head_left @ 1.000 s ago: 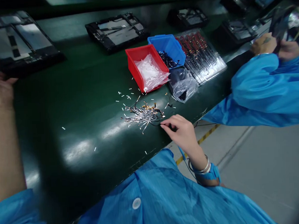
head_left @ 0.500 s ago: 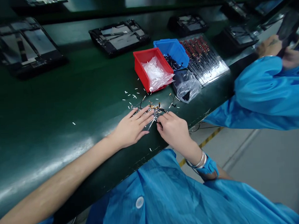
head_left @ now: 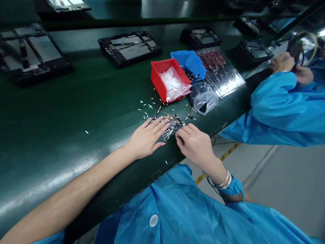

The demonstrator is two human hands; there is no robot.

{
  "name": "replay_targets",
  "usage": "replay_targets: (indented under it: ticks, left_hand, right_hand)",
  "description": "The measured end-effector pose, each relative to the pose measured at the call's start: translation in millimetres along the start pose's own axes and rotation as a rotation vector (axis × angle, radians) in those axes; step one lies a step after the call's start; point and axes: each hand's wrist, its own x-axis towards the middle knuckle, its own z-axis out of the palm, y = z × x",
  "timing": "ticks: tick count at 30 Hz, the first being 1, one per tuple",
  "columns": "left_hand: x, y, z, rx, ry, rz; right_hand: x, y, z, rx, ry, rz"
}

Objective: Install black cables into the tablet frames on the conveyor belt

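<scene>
My left hand lies flat with its fingers stretched out over a pile of small thin parts, dark and silvery strips with gold-coloured ends. The fingers cover the left side of this pile. At its right edge my right hand is closed, thumb and fingers pressed together in a pinch. A dark strip from the pile reaches its fingertips, but what lies between them is too small to make out. Tiny white strips are scattered on the green bench around the pile.
Behind the pile stand a red bin with clear bags and a blue bin with small black parts. Beside them are a plastic bag and a tray of parts. Opened devices line the conveyor. A co-worker's sleeve is at right.
My right hand has drawn slightly right, away from the pile, uncovering more strips. My left hand stays flat on the pile. The view has shifted a little.
</scene>
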Motion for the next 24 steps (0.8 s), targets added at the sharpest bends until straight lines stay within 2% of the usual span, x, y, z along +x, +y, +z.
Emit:
replay_targets:
  ticks: [5, 9, 14, 19, 21, 24]
  left_hand:
    - [0.3, -0.9, 0.8, 0.011, -0.018, -0.007]
    - [0.2, -0.9, 1.6, 0.011, -0.021, 0.000]
    - [-0.3, -1.2, 3.0, 0.002, -0.008, -0.009]
    - [0.3, -1.6, 4.0, -0.034, -0.009, -0.019]
    - [0.5, -1.7, 4.7, -0.071, -0.013, -0.023]
    - [-1.0, -2.6, 3.9, -0.172, 0.003, -0.027]
  right_hand:
    - [-4.9, 1.4, -5.2, -0.026, -0.028, -0.067]
    - [-9.2, 4.6, -9.0, -0.021, -0.021, -0.058]
    - [-7.1, 1.0, -2.9, -0.020, -0.043, -0.048]
    - [-11.0, -3.9, -9.2, 0.119, -0.079, -0.115]
    - [-13.6, -2.9, -14.6, 0.173, -0.051, -0.137]
    - [-13.9, 2.1, -19.9, 0.221, 0.111, -0.167]
